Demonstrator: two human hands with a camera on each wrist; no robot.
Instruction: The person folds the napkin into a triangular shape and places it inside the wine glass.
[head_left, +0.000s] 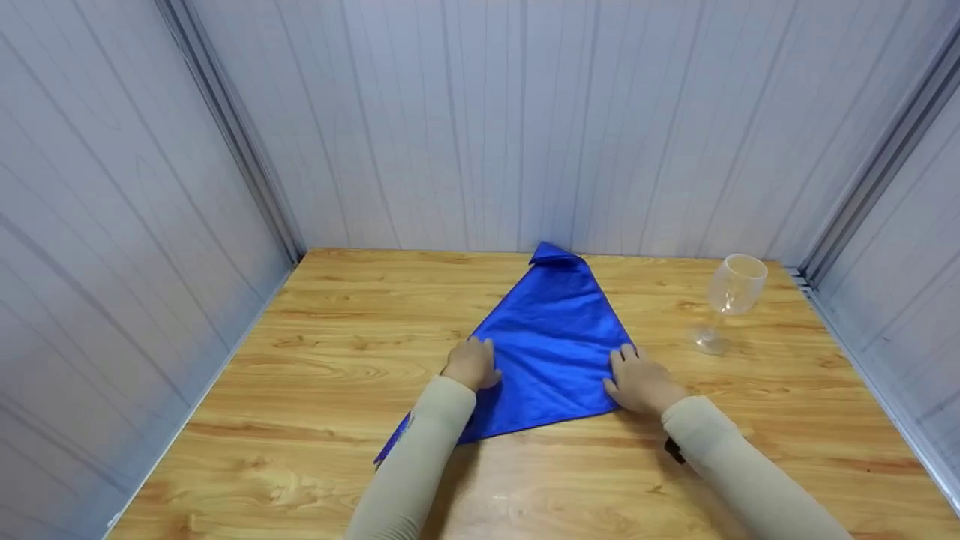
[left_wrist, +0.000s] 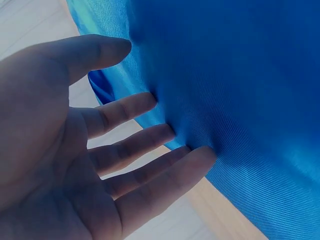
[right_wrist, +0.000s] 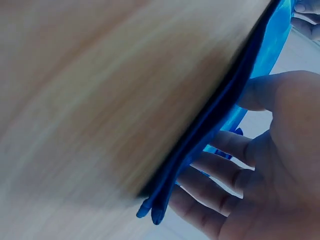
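Observation:
A shiny blue cloth (head_left: 551,345), folded in layers, lies on the wooden table with its narrow end against the back wall and a small flap turned over there. My left hand (head_left: 474,365) is at its left edge; in the left wrist view the spread fingers (left_wrist: 150,190) touch the cloth's surface with their tips, thumb apart. At the right corner, my right hand (head_left: 640,380) rests on the cloth. The right wrist view shows the right fingers (right_wrist: 210,190) fairly straight, their tips against the folded edge. A further corner of cloth sticks out beneath the left forearm.
A clear stemmed wine glass (head_left: 735,285) stands on the table (head_left: 300,375) to the right of the cloth. White panelled walls (head_left: 390,127) close off the back and both sides.

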